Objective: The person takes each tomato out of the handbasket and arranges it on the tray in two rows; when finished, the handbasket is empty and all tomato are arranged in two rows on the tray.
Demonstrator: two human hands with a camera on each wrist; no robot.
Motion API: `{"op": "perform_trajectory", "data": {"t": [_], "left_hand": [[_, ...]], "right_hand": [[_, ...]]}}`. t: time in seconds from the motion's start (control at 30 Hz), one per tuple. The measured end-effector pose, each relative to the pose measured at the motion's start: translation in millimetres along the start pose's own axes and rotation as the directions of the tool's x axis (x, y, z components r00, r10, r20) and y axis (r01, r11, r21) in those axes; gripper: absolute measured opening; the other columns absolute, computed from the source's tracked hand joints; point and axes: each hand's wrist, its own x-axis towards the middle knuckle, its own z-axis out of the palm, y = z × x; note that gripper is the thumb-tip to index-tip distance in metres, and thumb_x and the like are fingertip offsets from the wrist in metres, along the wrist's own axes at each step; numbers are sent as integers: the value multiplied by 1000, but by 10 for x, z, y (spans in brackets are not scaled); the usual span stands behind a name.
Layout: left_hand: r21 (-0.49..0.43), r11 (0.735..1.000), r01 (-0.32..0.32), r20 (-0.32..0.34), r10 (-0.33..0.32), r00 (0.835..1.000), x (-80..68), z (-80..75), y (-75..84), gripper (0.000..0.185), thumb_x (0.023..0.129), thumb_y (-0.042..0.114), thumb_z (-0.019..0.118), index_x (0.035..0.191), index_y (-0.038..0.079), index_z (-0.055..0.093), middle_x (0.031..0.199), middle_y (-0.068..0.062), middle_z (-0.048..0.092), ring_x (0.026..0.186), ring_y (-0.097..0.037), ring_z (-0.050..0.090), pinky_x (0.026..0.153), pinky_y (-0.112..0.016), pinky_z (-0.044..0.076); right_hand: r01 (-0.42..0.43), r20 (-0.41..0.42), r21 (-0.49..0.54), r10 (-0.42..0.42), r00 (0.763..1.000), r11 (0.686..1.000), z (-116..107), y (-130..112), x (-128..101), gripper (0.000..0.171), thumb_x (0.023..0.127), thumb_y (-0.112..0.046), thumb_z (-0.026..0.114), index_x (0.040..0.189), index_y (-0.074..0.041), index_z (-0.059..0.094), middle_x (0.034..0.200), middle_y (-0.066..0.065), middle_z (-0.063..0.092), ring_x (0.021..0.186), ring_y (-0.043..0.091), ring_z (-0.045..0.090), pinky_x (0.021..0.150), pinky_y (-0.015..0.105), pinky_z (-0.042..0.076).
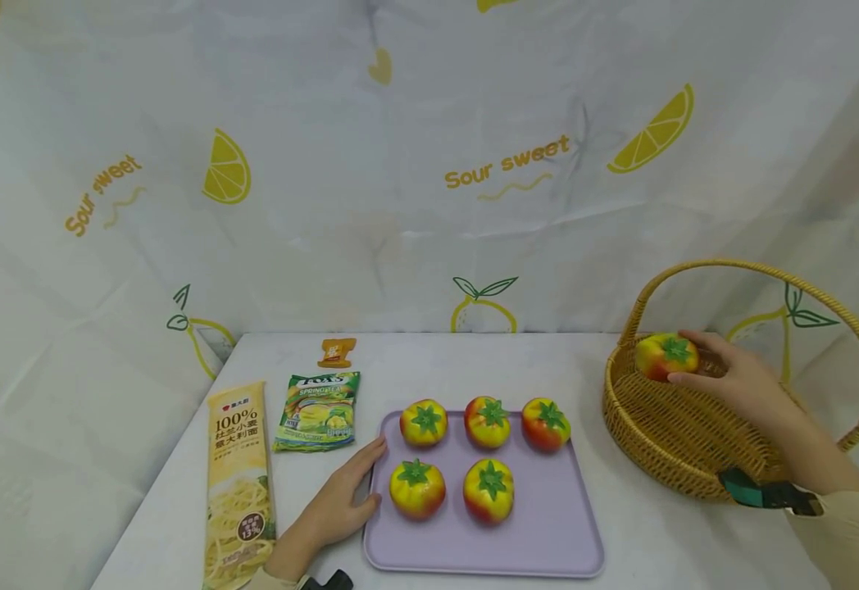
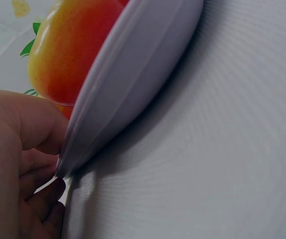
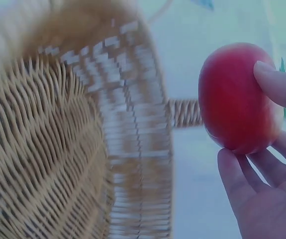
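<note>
We hold one tomato [image 1: 665, 356] in our right hand [image 1: 739, 381], fingers curled round it, above the wicker basket [image 1: 665, 442]. Left of the basket, our left hand [image 1: 341, 500] lies with straight fingers against the edge of the purple tray [image 1: 547, 524], which carries five tomatoes [image 1: 488, 490] on the worktop [image 1: 621, 541].

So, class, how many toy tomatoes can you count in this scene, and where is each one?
6. Five sit on the purple tray: three in its back row, two in front. The right hand holds the sixth tomato over the wicker basket.
</note>
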Motion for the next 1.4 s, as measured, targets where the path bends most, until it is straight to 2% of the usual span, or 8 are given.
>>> {"op": "perform_trajectory", "data": {"t": [0.07,0.13,0.37,0.53,0.83,1.23,1.3,1.4], "left_hand": [[-4,1000,1,3,-1,1000,0,1,0,67,78,11,62,141,4,43,150,-7,38,136,-25,40,110,-45,37],[-5,1000,2,9,-2,1000,2,1,1,67,78,11,62,141,4,42,151,-7,38,136,-25,39,110,-45,36],[-7,1000,21,29,-21,999,6,-13,15,67,79,12,62,142,4,42,152,-7,36,137,-24,38,111,-47,36],[-17,1000,25,37,-24,999,8,-27,20,66,80,12,62,142,4,41,152,-7,36,138,-24,37,111,-48,35],[10,1000,15,8,-15,1000,2,-5,14,67,78,11,63,142,4,42,150,-8,38,136,-25,40,110,-45,36],[-8,999,33,10,-33,999,5,-3,16,68,78,12,63,142,5,42,151,-6,38,138,-23,38,112,-45,34],[1,1000,24,7,-24,1000,3,2,8,67,78,11,63,142,5,42,151,-6,38,137,-24,39,111,-45,35],[3,1000,11,6,-11,1000,-3,12,-1,67,78,11,63,142,4,42,151,-7,38,137,-25,39,112,-43,35]], "right_hand": [[32,-10,24,-32,999,999,37,-61,-74,72,90,-26,64,147,-3,28,129,14,43,93,-13,49,65,10,49],[54,-8,55,-54,999,997,83,-133,-146,70,89,-24,65,146,-3,31,126,6,42,90,-22,44,66,7,49],[122,14,144,-126,992,982,316,-353,-377,69,87,-15,68,145,-4,34,124,-23,39,99,-23,45,75,5,51],[186,20,203,-194,981,961,537,-444,-508,68,83,-11,70,142,-2,37,123,-31,39,104,-21,45,79,4,50],[237,40,304,-261,965,923,1003,-515,-726,66,82,-10,71,140,1,41,131,-30,42,114,-19,42,87,4,46],[130,116,389,-189,975,912,1462,-463,-869,65,82,-16,72,138,0,43,132,-29,43,117,-21,38,89,10,49],[96,133,394,-160,978,914,1499,-454,-882,67,81,-18,73,138,-1,44,135,-21,45,116,-22,38,90,10,49],[72,160,391,-145,976,918,1532,-450,-889,69,80,-21,73,139,0,43,141,4,47,114,-24,36,90,9,48]]}}
